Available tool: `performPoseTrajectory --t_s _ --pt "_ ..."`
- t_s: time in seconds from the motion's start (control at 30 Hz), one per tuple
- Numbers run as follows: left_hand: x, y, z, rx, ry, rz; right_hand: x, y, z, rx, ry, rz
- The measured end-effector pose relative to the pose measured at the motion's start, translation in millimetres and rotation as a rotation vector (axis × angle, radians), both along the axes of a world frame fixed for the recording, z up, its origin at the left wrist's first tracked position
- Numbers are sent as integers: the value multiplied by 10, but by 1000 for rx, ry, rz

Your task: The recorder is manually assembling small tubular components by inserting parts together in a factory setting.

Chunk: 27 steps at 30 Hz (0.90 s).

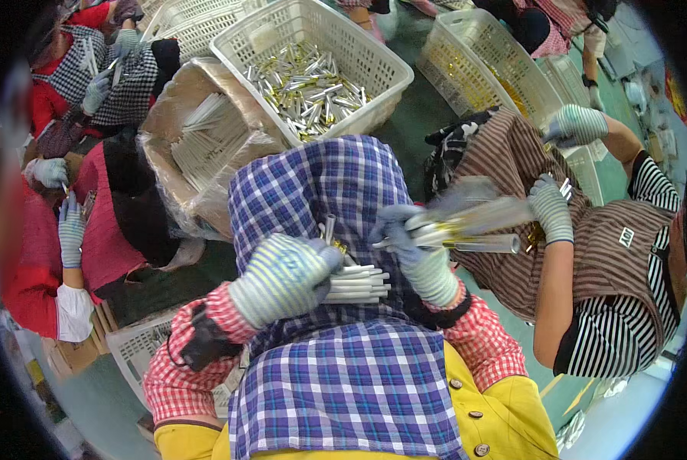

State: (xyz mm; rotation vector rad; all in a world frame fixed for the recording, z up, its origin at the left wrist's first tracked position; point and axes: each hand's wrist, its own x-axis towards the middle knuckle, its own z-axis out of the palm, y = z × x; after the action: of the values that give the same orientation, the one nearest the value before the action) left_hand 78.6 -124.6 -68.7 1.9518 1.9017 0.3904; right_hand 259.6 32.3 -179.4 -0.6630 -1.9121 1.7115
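Head view shows us working over the blue checked apron (336,383) spread on our lap, and we place everything else from it. Our left hand (282,277), in a striped glove, sits just above the apron's upper fold with its fingers curled shut around a bundle of white tubes (359,284). The bundle's long axis runs sideways, sticking out of the fist toward our right hand (416,249). That hand hovers just beyond the tube ends, slightly higher over the apron, and its fingers are clamped on a few clear, gold-tipped tubes (474,230) that point away to the right and look blurred. So the white bundle lies directly left of our right fingers, ends facing them, near but not clearly touching; the right hand is the nearer free-moving one to those ends.

Beyond the apron's top edge stands a white basket (389,73) filled with silver and gold pieces, and beside it a plastic-lined box (174,100) of white tubes. To the apron's right, a co-worker in a brown striped apron (612,253) handles similar tubes with gloved hands.
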Motion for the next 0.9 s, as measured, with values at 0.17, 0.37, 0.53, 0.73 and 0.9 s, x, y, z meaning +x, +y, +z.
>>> performPoseTrajectory --t_s 0.17,0.37,0.53,0.73,0.9 --pt "138 60 -237 -183 56 60 -200 -19 530 -250 38 -16" --pt "31 201 -178 -257 34 -103 -65 31 862 -379 -144 -79" --pt "-161 118 232 -133 -94 145 7 -61 919 -411 -87 -30" --pt "65 -22 -33 335 -1290 631 -164 -301 1020 -502 -96 217" --pt "281 -31 -244 461 -1365 728 -171 -310 1010 -528 -241 214"
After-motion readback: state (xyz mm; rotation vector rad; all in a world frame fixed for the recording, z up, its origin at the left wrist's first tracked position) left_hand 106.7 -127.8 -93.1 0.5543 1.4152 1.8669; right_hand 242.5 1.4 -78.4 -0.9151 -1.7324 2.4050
